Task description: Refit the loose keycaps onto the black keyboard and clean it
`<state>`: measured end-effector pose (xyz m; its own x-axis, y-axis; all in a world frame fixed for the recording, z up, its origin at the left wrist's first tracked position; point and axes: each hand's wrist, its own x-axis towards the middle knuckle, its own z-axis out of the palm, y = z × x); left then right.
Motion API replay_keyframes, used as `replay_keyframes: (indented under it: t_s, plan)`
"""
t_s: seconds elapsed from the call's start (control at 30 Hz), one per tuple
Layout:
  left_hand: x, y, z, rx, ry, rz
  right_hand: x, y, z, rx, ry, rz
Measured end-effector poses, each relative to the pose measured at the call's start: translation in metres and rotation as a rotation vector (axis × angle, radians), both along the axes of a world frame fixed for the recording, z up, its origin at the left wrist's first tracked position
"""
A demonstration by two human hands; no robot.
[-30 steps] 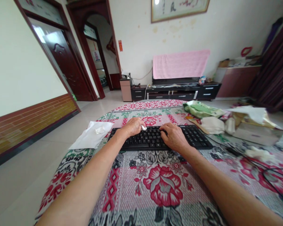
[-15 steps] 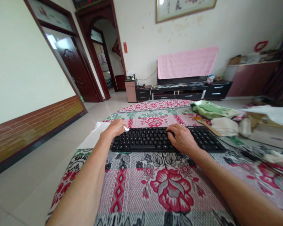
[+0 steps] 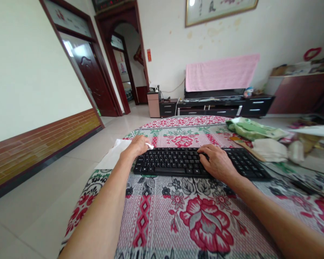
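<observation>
A black keyboard (image 3: 178,163) lies across a table covered with a red-and-green flowered cloth (image 3: 199,223). My left hand (image 3: 137,146) is at the keyboard's far left corner, fingers pinched on a small white wad of tissue (image 3: 150,146). My right hand (image 3: 217,162) rests on the keys right of centre, fingers curled down onto them, holding nothing. A white sheet of tissue paper (image 3: 113,158) lies on the table edge just left of my left hand.
Folded green cloth (image 3: 248,128), white cloths (image 3: 270,149) and papers are piled on the table's right side. A dark cable (image 3: 299,185) runs there. Beyond stand a low black TV cabinet (image 3: 218,106) with a pink towel and dark doors at left.
My left hand has slid with the white wad from the middle of the keyboard to its far left corner. The right hand stays on the keys. The view has shifted leftward.
</observation>
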<state>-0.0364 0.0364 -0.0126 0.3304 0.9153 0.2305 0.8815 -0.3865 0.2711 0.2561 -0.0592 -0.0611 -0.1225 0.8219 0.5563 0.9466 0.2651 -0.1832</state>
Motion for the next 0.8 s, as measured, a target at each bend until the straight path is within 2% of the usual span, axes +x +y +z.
replay_keyframes:
  t_s: [0.13,0.23,0.33,0.57,0.7,0.8]
  plan:
    - [-0.010,-0.001,0.005,-0.051,0.070,0.104,0.000,0.000,0.001,0.001,-0.006,0.006]
    - [-0.012,-0.002,0.011,-0.010,0.108,0.179,0.000,0.000,0.001,0.000,-0.007,0.007]
    - [-0.009,-0.002,0.012,-0.007,0.099,0.166,0.000,0.000,0.000,0.000,-0.009,0.007]
    - [-0.011,-0.008,0.017,-0.175,0.138,0.169,0.000,0.001,-0.001,-0.003,-0.008,0.001]
    - [-0.015,-0.007,0.022,-0.113,0.094,0.270,0.000,0.001,-0.001,-0.005,-0.009,0.004]
    - [-0.016,-0.006,0.019,-0.112,0.092,0.259,0.000,0.001,-0.001,-0.001,-0.006,0.003]
